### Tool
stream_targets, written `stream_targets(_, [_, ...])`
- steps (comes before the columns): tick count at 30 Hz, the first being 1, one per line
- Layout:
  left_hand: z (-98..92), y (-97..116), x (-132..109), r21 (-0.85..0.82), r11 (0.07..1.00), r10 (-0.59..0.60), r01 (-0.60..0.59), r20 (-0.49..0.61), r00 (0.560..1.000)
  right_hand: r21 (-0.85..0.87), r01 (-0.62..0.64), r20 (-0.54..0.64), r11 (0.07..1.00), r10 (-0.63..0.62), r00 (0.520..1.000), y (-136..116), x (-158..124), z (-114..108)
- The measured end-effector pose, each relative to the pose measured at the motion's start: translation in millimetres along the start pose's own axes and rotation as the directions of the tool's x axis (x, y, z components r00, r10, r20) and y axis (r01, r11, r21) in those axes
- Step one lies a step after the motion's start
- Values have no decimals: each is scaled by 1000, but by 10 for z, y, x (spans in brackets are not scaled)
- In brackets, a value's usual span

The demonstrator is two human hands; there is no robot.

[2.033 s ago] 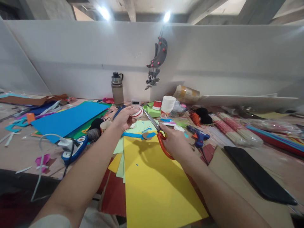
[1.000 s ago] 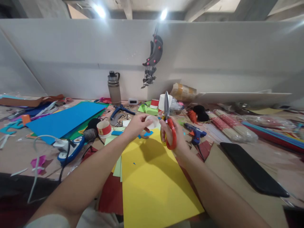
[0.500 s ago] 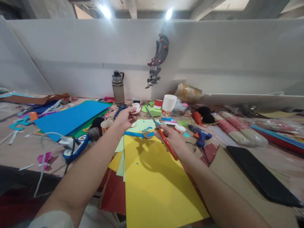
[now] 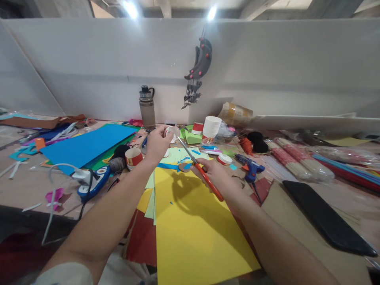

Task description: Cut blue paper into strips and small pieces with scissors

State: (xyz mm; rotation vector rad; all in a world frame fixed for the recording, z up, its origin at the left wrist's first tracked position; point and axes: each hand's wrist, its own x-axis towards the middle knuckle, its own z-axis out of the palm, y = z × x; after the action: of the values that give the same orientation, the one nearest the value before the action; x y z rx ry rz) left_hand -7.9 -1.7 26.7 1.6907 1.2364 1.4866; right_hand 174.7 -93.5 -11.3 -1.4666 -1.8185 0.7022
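A pair of red-handled scissors (image 4: 188, 152) is held above the far end of a smooth yellow sheet (image 4: 190, 237), its long axis running diagonally from the handles at lower right to the tips at upper left. The slim metal blades point away from the person, toward the left hand (image 4: 158, 144), and look nearly together; they are seen almost edge-on, so any gap is hard to judge. The right hand (image 4: 213, 172) is curled round the handles, its fingers hiding most of the loops. The left thumb and fingers pinch a short, round white cup piece (image 4: 172, 134) with a trace of red; the fingers cover its near side, and which way it faces is unclear. Whether the tips touch it cannot be told. Below lie a flat brown disc (image 4: 183, 168), a straight blue paper strip (image 4: 169, 166) partly overlapped by other pieces, and small angular scraps on matt pale-green paper (image 4: 175, 153).
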Motion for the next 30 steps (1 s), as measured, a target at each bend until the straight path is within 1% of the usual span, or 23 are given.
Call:
stream_targets(4, [1,-30,9,52,997,62,-61,-6,998,56,-18,-15,998,19,1000,9,-4,33])
stream_targets(7, [6,-63,17,85,992,98,-98,-1,995,62,-23,-25,998,25,999,18,3,45])
stream_targets(13, [12,-54,2,99,987,124,-125,21,992,40,-39,1,998,39,999,6,4,31])
stream_targets(20, [-2,-41,-8,139,978,149,-153,39,988,23,-26,-48,999,27,998,35,4,65])
stream_targets(24, [-10,-56,-7,156,967,193,-200,57,980,-12,-33,-64,999,32,997,50,8,83])
stream_targets(30, [-16,-37,0,160,970,175,-184,70,982,42,-31,-59,999,34,998,28,-1,69])
